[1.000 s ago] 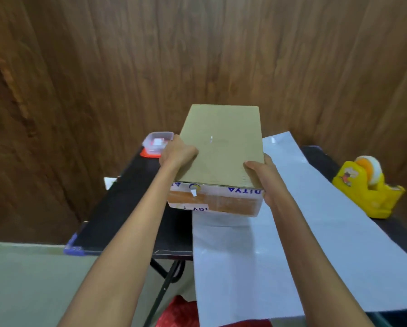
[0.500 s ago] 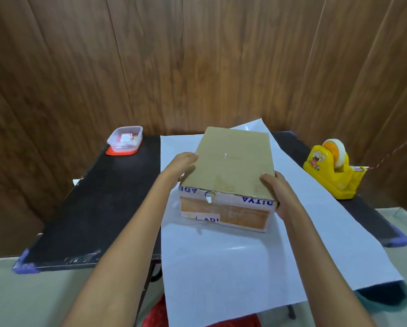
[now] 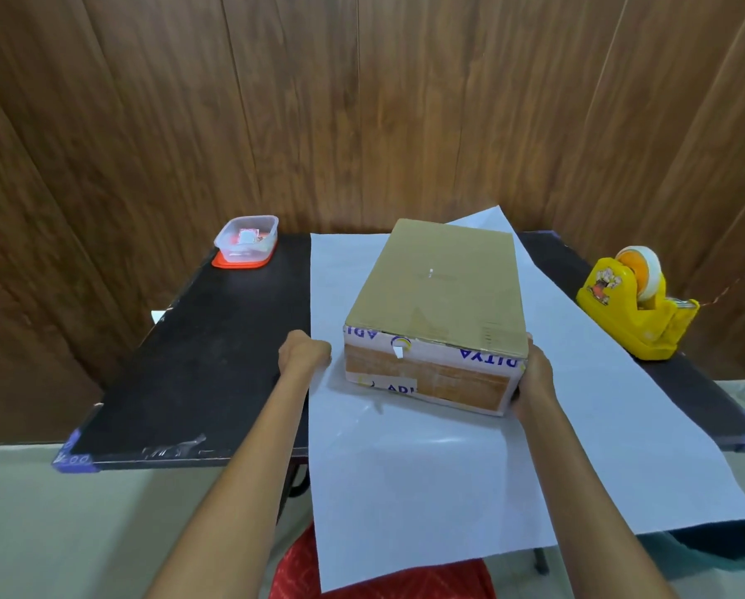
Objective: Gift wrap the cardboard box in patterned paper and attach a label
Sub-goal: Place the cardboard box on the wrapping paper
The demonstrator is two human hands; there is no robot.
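Note:
A brown cardboard box (image 3: pixel 437 291) with taped, printed sides lies on a large sheet of white paper (image 3: pixel 405 464), the sheet's plain side up. The paper covers the middle of the black table (image 3: pixel 197 365) and hangs over its near edge. My right hand (image 3: pixel 535 373) grips the box's near right corner. My left hand (image 3: pixel 303 354) is curled into a fist just left of the box, apart from it, at the paper's left edge. Its fingers are hidden, so I cannot tell whether it pinches the paper.
A yellow tape dispenser (image 3: pixel 634 304) stands at the table's right side, beside the paper. A small clear plastic container on a red lid (image 3: pixel 245 242) sits at the far left corner. A wood-panelled wall rises right behind the table. Red fabric (image 3: pixel 383 581) shows below the paper.
The box has come down onto the paper and nearer to me. My left hand has let go of the box's left side and drawn back to the paper's left edge.

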